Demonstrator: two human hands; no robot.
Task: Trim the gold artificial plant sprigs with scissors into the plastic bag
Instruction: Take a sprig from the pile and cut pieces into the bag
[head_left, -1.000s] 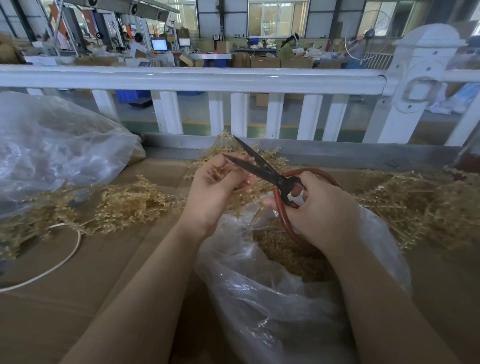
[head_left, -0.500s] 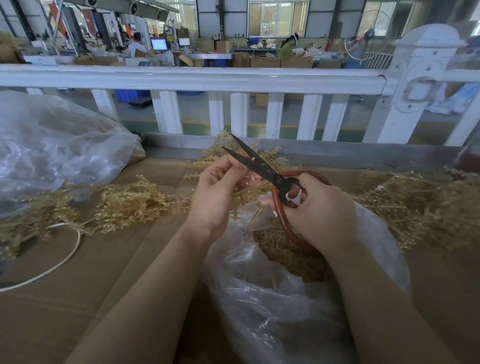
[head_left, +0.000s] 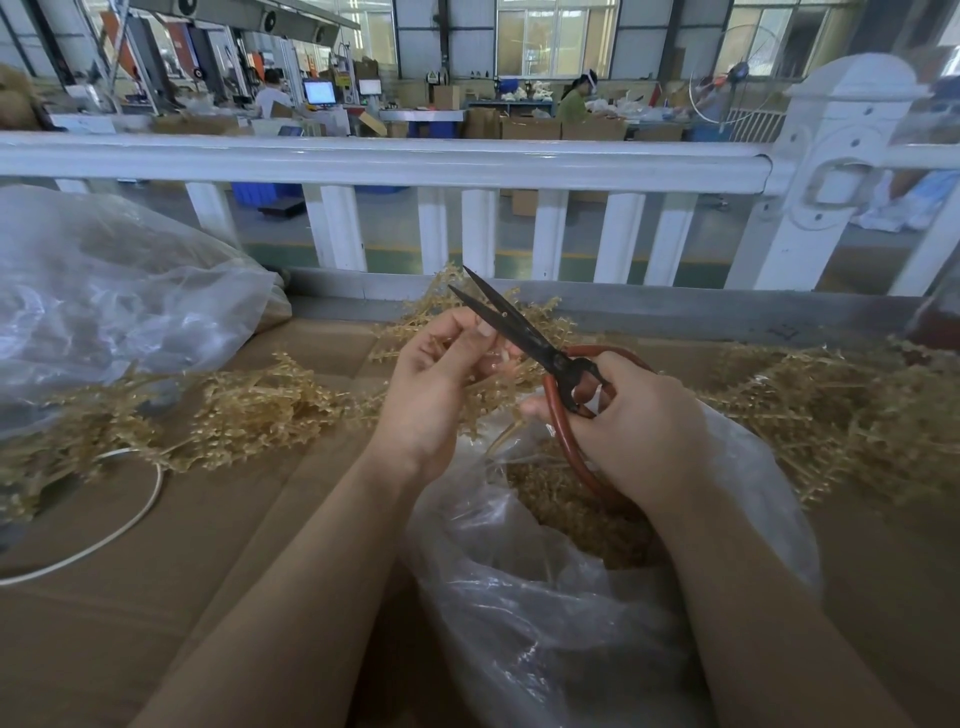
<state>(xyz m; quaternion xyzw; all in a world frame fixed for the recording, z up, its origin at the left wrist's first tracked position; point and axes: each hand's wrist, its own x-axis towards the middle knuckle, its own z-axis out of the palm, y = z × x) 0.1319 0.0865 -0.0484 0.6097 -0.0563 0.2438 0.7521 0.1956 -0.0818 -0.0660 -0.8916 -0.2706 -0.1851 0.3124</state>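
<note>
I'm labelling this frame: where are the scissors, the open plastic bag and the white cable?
scissors (head_left: 511, 327): head view, on the dark blades.
plastic bag (head_left: 545, 613): head view, on its clear near wall.
white cable (head_left: 140, 512): head view, on its curved stretch.

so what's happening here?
A person is trimming gold artificial plant sprigs over an open clear plastic bag that already holds cuttings. The left hand pinches a gold sprig; the right hand holds black-bladed, red-handled scissors, blades open beside it. More sprigs lie on the brown cardboard surface.
</note>
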